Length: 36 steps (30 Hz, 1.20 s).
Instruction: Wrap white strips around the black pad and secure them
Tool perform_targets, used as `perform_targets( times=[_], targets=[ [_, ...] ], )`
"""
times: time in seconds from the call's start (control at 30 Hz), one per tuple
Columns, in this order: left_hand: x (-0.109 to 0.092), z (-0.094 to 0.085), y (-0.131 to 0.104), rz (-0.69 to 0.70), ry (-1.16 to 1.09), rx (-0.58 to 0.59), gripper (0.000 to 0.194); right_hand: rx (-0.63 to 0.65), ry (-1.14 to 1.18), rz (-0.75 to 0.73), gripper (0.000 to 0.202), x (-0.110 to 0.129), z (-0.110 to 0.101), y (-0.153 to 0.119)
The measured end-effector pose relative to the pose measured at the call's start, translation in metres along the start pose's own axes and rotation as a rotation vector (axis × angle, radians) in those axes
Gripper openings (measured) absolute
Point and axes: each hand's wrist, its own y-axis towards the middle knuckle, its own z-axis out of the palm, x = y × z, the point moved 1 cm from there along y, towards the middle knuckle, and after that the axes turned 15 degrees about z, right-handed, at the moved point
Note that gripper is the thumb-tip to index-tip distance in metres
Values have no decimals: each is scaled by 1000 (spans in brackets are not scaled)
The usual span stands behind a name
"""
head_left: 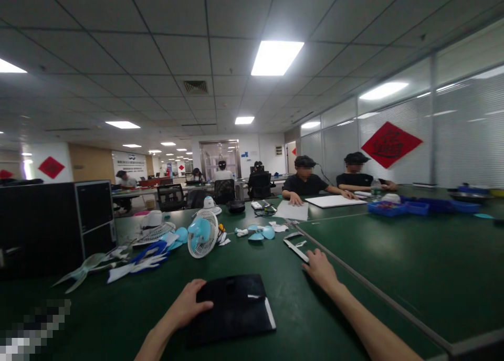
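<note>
In the head view, my left hand (191, 304) grips the left edge of a flat black case (236, 311), thumb on top. The case lies on the green table in front of me, with a white strip along its right edge. To the right and farther out, my right hand (321, 269) has its fingers bent over the near end of a white bar-shaped piece (297, 250) with jaw-like arms at its far end. That piece lies on the table beside a grey seam; my fingertips are partly hidden.
A small white fan (202, 234) with blue blades stands at centre left, near white-and-blue gloves (142, 261) and loose blue blades (262, 232). A black computer case (39, 224) is at left. Blue trays (388, 209) sit at right. Co-workers (305, 182) sit opposite.
</note>
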Motion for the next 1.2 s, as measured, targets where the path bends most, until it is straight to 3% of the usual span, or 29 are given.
perform_targets(
  times=[0.27,0.67,0.93,1.07,1.2],
  targets=[
    [0,-2,-2,25,-15,-9,87,3,-46,24,19,-11,9,10],
    [-1,-3,0,58,-32,-54,84,31,-9,41,30,-17,9,24],
    [6,0,0,66,-47,-56,85,-198,149,132,41,-35,-16,30],
    [6,-1,0,43,-60,-51,86,-355,340,25,43,-23,-31,14],
    [0,-2,-1,40,-65,-54,84,-257,638,-112,42,6,-39,-6]
  ],
)
